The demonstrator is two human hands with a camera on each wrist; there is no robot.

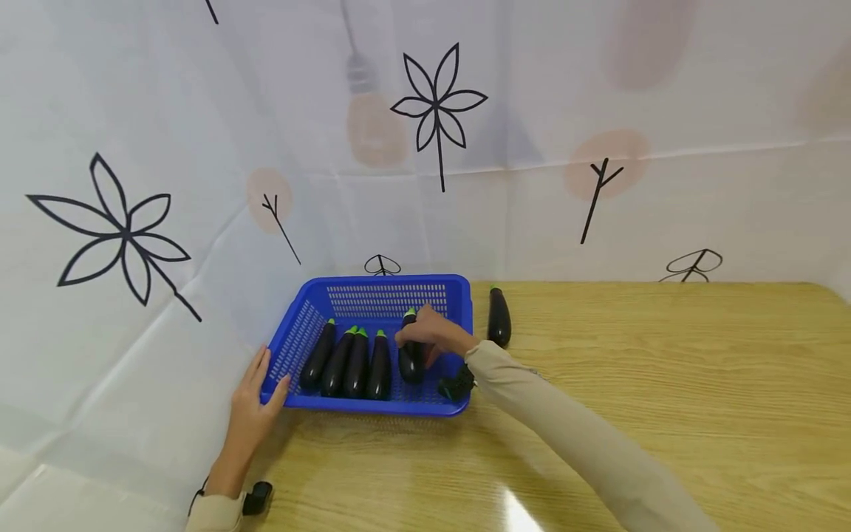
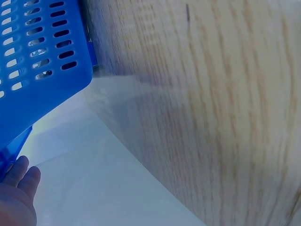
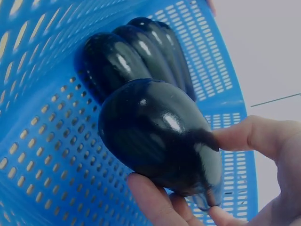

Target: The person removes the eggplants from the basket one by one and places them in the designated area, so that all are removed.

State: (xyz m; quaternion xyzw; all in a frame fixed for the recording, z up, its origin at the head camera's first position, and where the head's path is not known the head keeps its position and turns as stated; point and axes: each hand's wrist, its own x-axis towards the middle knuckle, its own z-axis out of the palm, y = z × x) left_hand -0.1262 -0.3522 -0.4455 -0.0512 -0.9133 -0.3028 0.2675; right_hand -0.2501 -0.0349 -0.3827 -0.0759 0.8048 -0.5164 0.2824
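A blue perforated plastic basket (image 1: pixel 412 408) stands on the table, with several dark eggplants (image 1: pixel 357 367) lying side by side in its left half. Inside the basket, to the right of that row, my right hand (image 1: pixel 431 330) grips another eggplant (image 3: pixel 150 127) near its green stem end, thumb on one side and fingers on the other. My left hand (image 1: pixel 253 405) touches the basket's front left corner, its fingers fairly straight along the left side. In the left wrist view only two fingertips (image 2: pixel 29 181) and part of the palm show beside the basket.
One more eggplant (image 1: pixel 499 318) lies on the wooden table (image 1: pixel 631 369), just right of the basket. White cloth (image 1: pixel 532 214) with printed leaf and bulb drawings hangs behind the table and along the left. A dark device (image 1: pixel 457 384) shows below my right wrist.
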